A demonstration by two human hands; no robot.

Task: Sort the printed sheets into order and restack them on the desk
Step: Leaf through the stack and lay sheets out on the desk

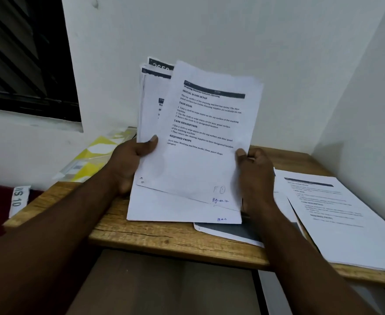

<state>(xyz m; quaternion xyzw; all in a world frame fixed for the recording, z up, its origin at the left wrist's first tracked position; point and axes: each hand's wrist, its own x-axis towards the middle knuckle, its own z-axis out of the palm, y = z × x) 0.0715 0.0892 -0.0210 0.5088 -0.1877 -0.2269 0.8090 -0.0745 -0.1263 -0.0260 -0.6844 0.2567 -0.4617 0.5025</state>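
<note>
Over desk (pixel 164 237): sheaf of printed sheets (pixel 200 137), held tilted. Its left edge gripped by left hand (pixel 130 160), right edge by right hand (pixel 255 176).

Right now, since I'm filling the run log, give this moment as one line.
left hand: grips held sheets | right hand: grips held sheets | desk: second stack at right | phase: sorting

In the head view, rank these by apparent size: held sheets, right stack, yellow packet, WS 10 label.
1. held sheets, though raised nearer the camera
2. right stack, cut off by the frame edge
3. yellow packet
4. WS 10 label
</note>
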